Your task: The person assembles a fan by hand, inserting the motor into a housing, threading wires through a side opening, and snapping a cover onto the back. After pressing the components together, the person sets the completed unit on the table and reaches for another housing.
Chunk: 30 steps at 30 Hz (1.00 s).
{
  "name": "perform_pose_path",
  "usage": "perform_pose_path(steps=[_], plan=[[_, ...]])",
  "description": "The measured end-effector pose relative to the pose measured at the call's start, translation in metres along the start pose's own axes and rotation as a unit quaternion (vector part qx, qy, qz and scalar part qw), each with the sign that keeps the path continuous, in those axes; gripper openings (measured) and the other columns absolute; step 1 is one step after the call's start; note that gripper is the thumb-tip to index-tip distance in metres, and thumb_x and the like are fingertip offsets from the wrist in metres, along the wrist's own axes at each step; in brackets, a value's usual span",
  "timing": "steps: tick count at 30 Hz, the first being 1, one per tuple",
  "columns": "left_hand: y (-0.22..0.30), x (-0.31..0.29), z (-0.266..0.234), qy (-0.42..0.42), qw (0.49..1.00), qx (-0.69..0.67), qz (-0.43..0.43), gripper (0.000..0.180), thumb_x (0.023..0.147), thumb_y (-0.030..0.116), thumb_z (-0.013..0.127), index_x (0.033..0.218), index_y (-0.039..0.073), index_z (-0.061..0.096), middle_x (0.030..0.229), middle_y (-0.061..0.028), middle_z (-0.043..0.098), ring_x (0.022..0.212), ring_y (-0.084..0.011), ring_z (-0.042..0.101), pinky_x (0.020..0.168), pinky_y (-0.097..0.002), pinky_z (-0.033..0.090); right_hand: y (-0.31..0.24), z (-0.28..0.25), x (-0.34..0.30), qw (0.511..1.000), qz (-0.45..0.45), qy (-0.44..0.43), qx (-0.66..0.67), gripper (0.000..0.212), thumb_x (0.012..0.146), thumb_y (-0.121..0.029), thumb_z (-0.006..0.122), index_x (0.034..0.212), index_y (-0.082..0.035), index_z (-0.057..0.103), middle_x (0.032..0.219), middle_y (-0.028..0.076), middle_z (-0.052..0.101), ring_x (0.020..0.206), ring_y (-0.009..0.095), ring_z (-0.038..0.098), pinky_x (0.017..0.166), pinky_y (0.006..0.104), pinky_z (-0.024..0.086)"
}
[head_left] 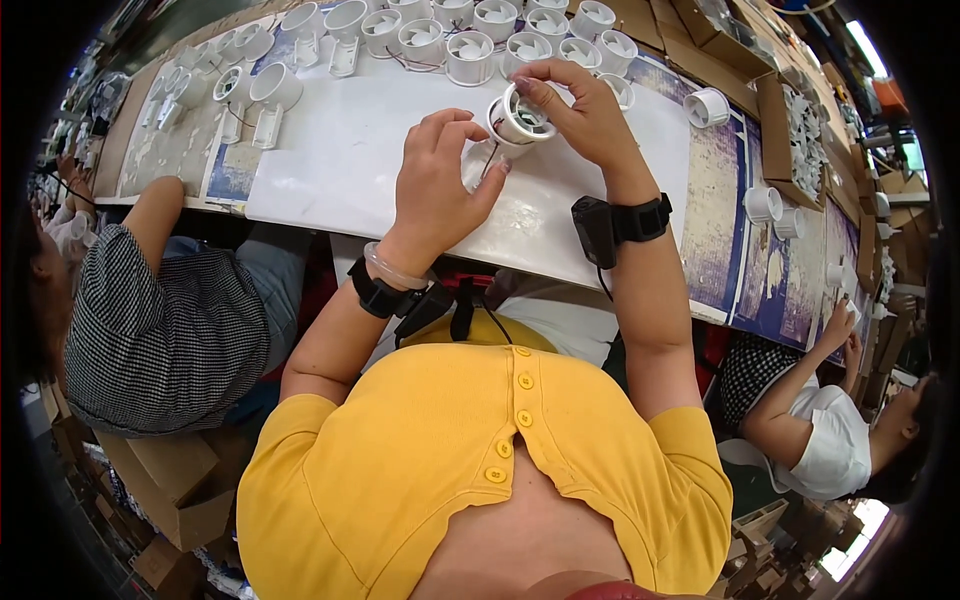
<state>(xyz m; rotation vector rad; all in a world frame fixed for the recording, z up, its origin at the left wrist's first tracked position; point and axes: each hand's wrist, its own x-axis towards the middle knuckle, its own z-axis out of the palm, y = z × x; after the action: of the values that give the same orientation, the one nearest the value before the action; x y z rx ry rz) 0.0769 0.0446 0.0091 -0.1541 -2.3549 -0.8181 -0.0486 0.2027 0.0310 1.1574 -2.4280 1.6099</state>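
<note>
A small white round fan housing (521, 118) is tilted over the white work surface, its open face showing a green part and dark wiring inside. My right hand (583, 113) pinches its upper right rim between thumb and fingers. Around its left side curves my left hand (437, 175), with the index fingertip at the rim and the thumb by the lower edge. A thin dark wire (491, 160) hangs between that thumb and index finger. Part of the housing's far side is hidden by my right fingers.
Several white fan housings (470, 58) with blades stand in rows beyond my hands. Single housings (707, 107) lie to the right, near a cardboard box (775, 130) of small white parts. Co-workers sit at left, in a checked shirt (170, 330), and at right, in a white sleeve (835, 440).
</note>
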Motion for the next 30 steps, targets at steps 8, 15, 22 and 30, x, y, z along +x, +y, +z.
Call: perform_pose_path(steps=[8, 15, 22, 30], plan=[[-0.002, -0.004, 0.010, -0.012, 0.996, 0.012, -0.083, 0.016, 0.075, 0.016, 0.068, 0.088, 0.010, 0.060, 0.088, -0.0041, 0.060, 0.086, -0.0254, 0.056, 0.071, -0.0363, 0.047, -0.007, -0.003, 0.002, 0.991, -0.120, -0.028, -0.053, 0.030, 0.084, -0.022, 0.068, 0.110, -0.009, 0.063, 0.107, 0.006, 0.063, 0.104, 0.018, 0.058, 0.092, 0.0311, 0.044], [0.002, -0.001, 0.007, 0.000, 0.996, 0.080, -0.039, 0.009, 0.077, 0.016, 0.068, 0.083, 0.011, 0.062, 0.087, -0.0027, 0.062, 0.084, -0.0242, 0.058, 0.069, -0.0338, 0.047, -0.019, -0.007, -0.001, 0.976, -0.181, -0.069, -0.099, 0.043, 0.075, -0.018, 0.073, 0.116, -0.011, 0.062, 0.119, 0.009, 0.058, 0.113, 0.024, 0.053, 0.095, 0.0341, 0.042], [-0.002, 0.004, 0.002, 0.004, 0.990, 0.127, 0.056, 0.007, 0.073, 0.012, 0.068, 0.079, 0.012, 0.063, 0.085, -0.0003, 0.061, 0.087, -0.0220, 0.057, 0.068, -0.0320, 0.049, -0.018, -0.008, -0.002, 0.974, -0.188, -0.087, -0.094, 0.044, 0.077, -0.015, 0.072, 0.119, -0.012, 0.061, 0.124, 0.009, 0.056, 0.116, 0.025, 0.051, 0.095, 0.0346, 0.042], [0.000, 0.003, -0.008, -0.058, 0.980, 0.149, 0.115, 0.011, 0.073, 0.009, 0.066, 0.083, 0.012, 0.064, 0.087, -0.0009, 0.060, 0.092, -0.0223, 0.056, 0.073, -0.0321, 0.049, -0.010, -0.018, 0.007, 0.958, -0.223, -0.128, -0.123, 0.039, 0.082, -0.015, 0.067, 0.120, -0.013, 0.062, 0.125, 0.008, 0.055, 0.118, 0.024, 0.049, 0.097, 0.0349, 0.041]])
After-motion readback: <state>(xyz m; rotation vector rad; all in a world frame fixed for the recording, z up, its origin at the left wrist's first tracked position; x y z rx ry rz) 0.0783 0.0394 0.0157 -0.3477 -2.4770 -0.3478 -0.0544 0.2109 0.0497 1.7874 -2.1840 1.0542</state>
